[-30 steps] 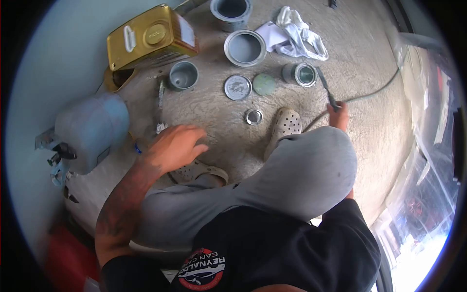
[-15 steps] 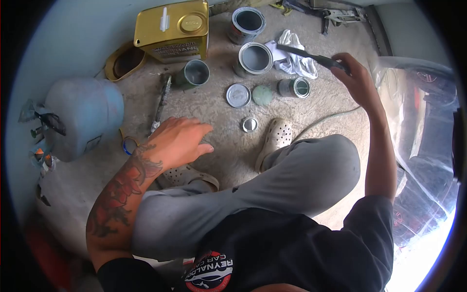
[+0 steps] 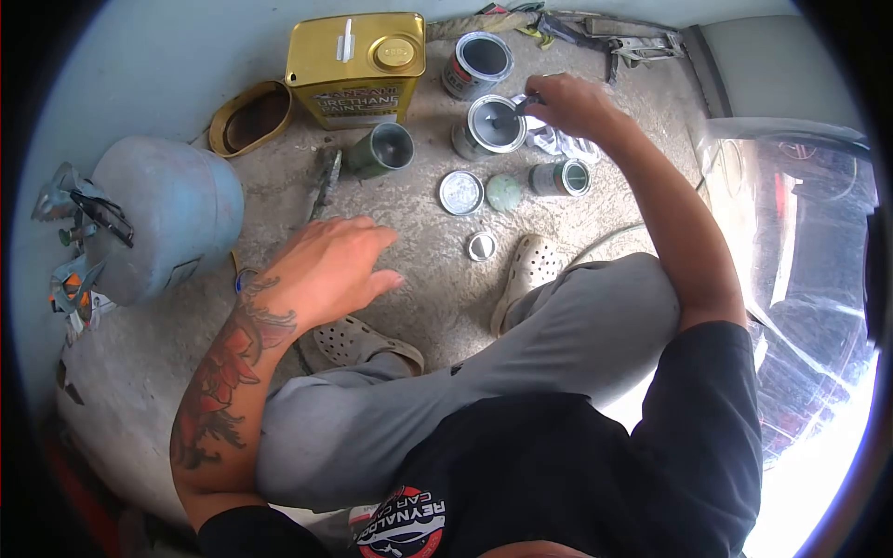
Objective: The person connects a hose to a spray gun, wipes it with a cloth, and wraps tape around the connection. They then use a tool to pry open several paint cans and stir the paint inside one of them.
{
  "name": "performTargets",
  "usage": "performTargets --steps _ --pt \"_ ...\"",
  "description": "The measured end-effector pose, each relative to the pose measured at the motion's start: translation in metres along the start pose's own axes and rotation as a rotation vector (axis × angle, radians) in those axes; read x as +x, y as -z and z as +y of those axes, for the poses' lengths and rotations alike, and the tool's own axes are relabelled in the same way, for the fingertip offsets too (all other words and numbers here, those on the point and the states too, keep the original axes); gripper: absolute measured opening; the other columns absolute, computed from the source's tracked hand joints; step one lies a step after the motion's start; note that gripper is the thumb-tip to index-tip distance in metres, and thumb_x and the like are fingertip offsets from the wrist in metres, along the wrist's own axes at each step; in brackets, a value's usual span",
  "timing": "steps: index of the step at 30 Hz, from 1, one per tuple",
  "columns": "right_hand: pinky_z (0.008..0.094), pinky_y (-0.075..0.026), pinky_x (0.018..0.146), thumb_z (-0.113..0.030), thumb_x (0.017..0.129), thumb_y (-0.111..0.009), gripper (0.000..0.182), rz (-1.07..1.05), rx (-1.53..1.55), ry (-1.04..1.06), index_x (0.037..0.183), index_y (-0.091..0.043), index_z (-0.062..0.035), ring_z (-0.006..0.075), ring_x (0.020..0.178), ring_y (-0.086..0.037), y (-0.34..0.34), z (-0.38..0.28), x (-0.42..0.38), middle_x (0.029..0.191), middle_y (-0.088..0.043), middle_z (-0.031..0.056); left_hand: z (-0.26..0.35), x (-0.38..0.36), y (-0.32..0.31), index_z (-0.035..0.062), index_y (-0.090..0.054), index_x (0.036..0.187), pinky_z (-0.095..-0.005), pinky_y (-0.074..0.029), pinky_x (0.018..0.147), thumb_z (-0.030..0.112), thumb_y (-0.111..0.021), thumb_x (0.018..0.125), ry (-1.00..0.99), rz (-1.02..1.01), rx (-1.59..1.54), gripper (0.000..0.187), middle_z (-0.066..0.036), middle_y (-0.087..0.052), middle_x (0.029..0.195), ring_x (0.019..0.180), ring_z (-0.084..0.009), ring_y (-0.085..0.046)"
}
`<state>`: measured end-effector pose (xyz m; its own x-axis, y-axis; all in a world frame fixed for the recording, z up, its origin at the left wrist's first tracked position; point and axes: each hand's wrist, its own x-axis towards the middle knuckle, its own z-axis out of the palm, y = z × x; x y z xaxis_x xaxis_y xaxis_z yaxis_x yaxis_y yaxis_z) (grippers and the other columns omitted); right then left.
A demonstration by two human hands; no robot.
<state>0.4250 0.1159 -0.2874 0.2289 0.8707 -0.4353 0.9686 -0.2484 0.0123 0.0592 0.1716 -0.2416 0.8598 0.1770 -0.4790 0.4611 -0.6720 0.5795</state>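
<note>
My right hand (image 3: 575,104) is closed on a dark, flat stirring stick (image 3: 522,106). Its lower end dips into the grey paint inside an open can (image 3: 472,146). My left hand (image 3: 337,268) hovers near my bent knee, palm down, holding nothing, with fingers stretched and thumb apart. Beyond it stands a dark green cup (image 3: 366,158) with grey residue inside. In front of the paint can lie a silver lid (image 3: 460,193) and a pale green disc (image 3: 504,193). A small green can (image 3: 547,179) is to their right. Under my right hand lies a crumpled white cloth (image 3: 567,146).
A gold urethane paint tin (image 3: 358,79) and another open can (image 3: 465,79) stand at the back. A blue tank (image 3: 167,214) is at the left, near a cut yellow container (image 3: 223,135). Clear plastic sheeting (image 3: 791,242) hangs at the right. A small lid (image 3: 481,246) lies near my shoe.
My right hand has moved left from beside the cloth to the paint can, bringing the stirring stick's end into the paint. My left hand stays almost in place. The view has shifted slightly.
</note>
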Motion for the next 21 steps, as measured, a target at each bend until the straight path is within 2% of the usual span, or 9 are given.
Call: performTargets --steps 2,3,8,11,14,16,18,20,21 --pt "0.0485 -0.054 0.085 -0.034 0.090 -0.067 0.030 0.136 0.074 0.158 0.108 -0.067 -0.0101 0.0361 0.100 -0.068 -0.026 0.003 0.006 0.103 -0.073 0.0135 0.000 0.000 0.000 0.0004 -0.062 0.126 -0.0444 -0.047 0.102 0.029 -0.069 0.091 -0.016 0.005 -0.001 0.046 -0.017 -0.064 0.125 0.120 -0.0359 -0.058" --pt "0.0484 -0.055 0.086 -0.034 0.092 -0.065 0.030 0.138 0.102 0.183 0.112 -0.068 -0.0123 0.0363 0.101 -0.068 -0.030 0.001 0.005 0.104 -0.073 0.0137 0.001 0.000 0.000 0.0003 -0.063 0.125 -0.0444 -0.047 0.101 0.029 -0.069 0.091 -0.012 -0.011 0.000 0.046 -0.017 -0.064 0.125 0.119 -0.0360 -0.059" --pt "0.0476 -0.055 0.086 -0.033 0.092 -0.064 0.032 -0.041 0.045 0.102 0.118 -0.068 -0.0158 0.0354 0.100 -0.069 -0.029 -0.004 0.000 0.104 -0.073 0.0135 0.002 0.000 -0.001 0.0000 -0.063 0.123 -0.0443 -0.048 0.100 0.029 -0.070 0.090 -0.018 -0.006 -0.005 0.044 -0.017 -0.064 0.123 0.117 -0.0363 -0.060" --pt "0.0481 -0.055 0.084 -0.033 0.092 -0.064 0.031 0.008 -0.022 0.079 0.118 -0.068 -0.0158 0.0355 0.100 -0.069 -0.030 0.000 0.005 0.104 -0.073 0.0140 0.004 0.001 0.002 -0.0001 -0.064 0.122 -0.0447 -0.048 0.099 0.030 -0.070 0.090 0.002 -0.036 0.011 0.044 -0.017 -0.064 0.123 0.117 -0.0366 -0.060" --pt "0.0483 -0.055 0.083 -0.031 0.091 -0.064 0.029 0.119 -0.066 0.159 0.115 -0.069 -0.0152 0.0355 0.099 -0.069 -0.037 -0.004 0.012 0.102 -0.073 0.0136 0.006 0.003 0.001 -0.0001 -0.064 0.122 -0.0451 -0.048 0.099 0.029 -0.070 0.090 0.011 -0.039 0.030 0.044 -0.017 -0.064 0.123 0.117 -0.0367 -0.059" --pt "0.0483 -0.055 0.083 -0.029 0.091 -0.064 0.027 0.156 0.059 0.194 0.113 -0.069 -0.0142 0.0352 0.099 -0.069 -0.050 -0.005 0.020 0.101 -0.073 0.0134 0.006 0.003 0.001 0.0000 -0.064 0.122 -0.0454 -0.048 0.099 0.029 -0.070 0.090 0.007 -0.025 0.022 0.043 -0.018 -0.064 0.124 0.118 -0.0369 -0.059" --pt "0.0471 -0.055 0.085 -0.030 0.091 -0.065 0.026 0.149 0.157 0.258 0.110 -0.071 -0.0132 0.0346 0.099 -0.069 -0.056 -0.001 0.024 0.100 -0.073 0.0133 0.007 0.004 0.003 -0.0001 -0.064 0.122 -0.0455 -0.048 0.100 0.029 -0.070 0.090 0.013 -0.034 0.024 0.043 -0.018 -0.064 0.124 0.118 -0.0370 -0.059" --pt "0.0478 -0.055 0.084 -0.030 0.090 -0.066 0.025 -0.034 0.128 0.217 0.108 -0.073 -0.0137 0.0345 0.097 -0.070 -0.048 -0.006 0.017 0.099 -0.073 0.0131 0.005 0.003 0.001 -0.0001 -0.064 0.122 -0.0455 -0.048 0.100 0.028 -0.070 0.090 0.018 -0.044 0.024 0.043 -0.018 -0.064 0.124 0.118 -0.0371 -0.059" --pt "0.0478 -0.055 0.084 -0.030 0.090 -0.066 0.025 -0.036 0.128 0.220 0.108 -0.073 -0.0137 0.0345 0.097 -0.070 -0.043 -0.008 0.015 0.099 -0.073 0.0131 0.003 0.003 -0.002 -0.0001 -0.065 0.113 -0.0472 -0.049 0.095 0.028 -0.071 0.089 -0.035 0.041 0.012 0.037 -0.018 -0.065 0.114 0.111 -0.0381 -0.061"
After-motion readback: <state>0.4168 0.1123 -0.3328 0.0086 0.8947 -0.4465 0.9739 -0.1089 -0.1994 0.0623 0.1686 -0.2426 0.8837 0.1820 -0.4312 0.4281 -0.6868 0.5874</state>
